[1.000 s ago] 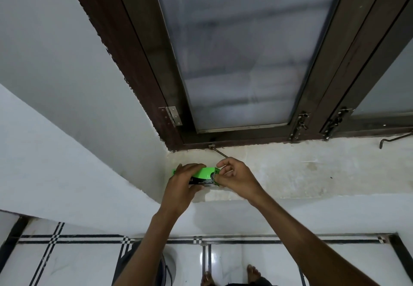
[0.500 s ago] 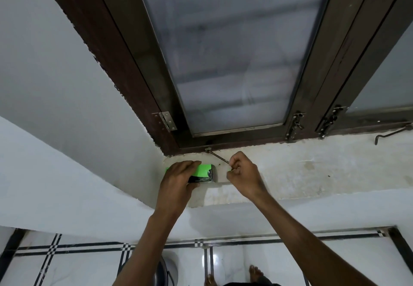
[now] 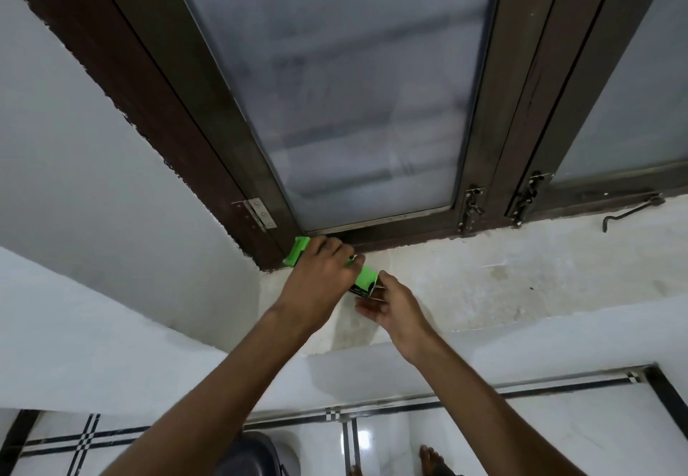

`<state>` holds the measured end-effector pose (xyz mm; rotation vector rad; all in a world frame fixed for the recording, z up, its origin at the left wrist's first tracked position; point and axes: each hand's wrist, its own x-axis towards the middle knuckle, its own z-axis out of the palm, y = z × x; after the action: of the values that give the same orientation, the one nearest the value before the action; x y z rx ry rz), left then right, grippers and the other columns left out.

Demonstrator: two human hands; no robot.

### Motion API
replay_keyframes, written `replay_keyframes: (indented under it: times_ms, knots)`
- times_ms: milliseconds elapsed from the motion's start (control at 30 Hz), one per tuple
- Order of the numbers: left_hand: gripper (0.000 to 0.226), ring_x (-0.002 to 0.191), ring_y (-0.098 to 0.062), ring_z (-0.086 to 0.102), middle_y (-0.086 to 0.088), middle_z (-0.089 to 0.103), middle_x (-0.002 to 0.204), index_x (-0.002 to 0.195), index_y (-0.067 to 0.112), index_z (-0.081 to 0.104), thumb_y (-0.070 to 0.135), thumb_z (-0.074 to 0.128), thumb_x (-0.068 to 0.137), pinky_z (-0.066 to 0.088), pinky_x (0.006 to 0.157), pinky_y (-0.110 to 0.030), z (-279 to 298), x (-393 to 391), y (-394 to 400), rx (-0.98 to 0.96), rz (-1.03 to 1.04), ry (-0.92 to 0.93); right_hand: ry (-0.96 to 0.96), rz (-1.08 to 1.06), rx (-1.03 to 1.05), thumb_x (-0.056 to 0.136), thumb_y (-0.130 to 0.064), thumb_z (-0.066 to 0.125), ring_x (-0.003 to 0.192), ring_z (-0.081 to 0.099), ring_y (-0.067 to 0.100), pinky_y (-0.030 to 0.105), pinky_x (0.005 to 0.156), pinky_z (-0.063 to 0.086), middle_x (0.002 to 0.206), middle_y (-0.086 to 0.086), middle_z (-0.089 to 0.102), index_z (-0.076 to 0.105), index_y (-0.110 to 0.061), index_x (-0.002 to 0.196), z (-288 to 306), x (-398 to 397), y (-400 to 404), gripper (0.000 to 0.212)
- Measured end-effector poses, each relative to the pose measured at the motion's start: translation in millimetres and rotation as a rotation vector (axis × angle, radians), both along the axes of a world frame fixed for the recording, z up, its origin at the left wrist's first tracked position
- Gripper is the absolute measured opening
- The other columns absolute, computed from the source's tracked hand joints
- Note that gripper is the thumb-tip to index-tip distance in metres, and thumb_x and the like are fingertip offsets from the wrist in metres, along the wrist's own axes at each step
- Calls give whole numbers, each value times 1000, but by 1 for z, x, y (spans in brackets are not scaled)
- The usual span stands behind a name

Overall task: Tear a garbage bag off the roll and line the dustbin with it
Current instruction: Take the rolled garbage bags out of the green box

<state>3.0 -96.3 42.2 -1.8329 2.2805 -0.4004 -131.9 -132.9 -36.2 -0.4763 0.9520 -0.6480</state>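
Gripping the bright green roll of garbage bags with its black printed label (image 3: 363, 279), the left hand (image 3: 320, 282) wraps its fingers (image 3: 331, 248) over the middle of the roll, closed around it. The roll sits above the white plastered window sill (image 3: 502, 282), near the sill's left end and just below the dark brown wooden window frame (image 3: 391, 232); whether it touches the sill I cannot tell. At the roll's right end the right hand (image 3: 391, 306) has its fingers curled inward, apparently pinching at the roll's end or a loose edge there, though exactly what they hold is too small to make out. Below the sill, on the tiled floor, the rim of a dark round dustbin (image 3: 257, 457) shows. This looks like the opening step: finding the free edge. Next would come unrolling one bag's length and tearing it off while the left hand steadies the roll.
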Motion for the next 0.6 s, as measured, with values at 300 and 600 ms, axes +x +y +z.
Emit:
replay_keyframes:
  times_ms: [300,600]
  knots:
    - [67,117,-32,59,-8,65,125,132,16,59,16,83,70,44,100,-46,1,11,-5,26,85,73,-201,-4,42,96,-17,60,100,67,30,37,89,58,114,21,66,61,-1,117,2,-13,-9,26]
    - [70,110,-28,65,-3,70,120,123,21,66,24,91,58,50,92,-42,-23,16,20,31,201,215,-9,191,-277,90,-9,70,110,69,27,32,91,57,118,14,71,62,-9,124,-7,-30,0,35]
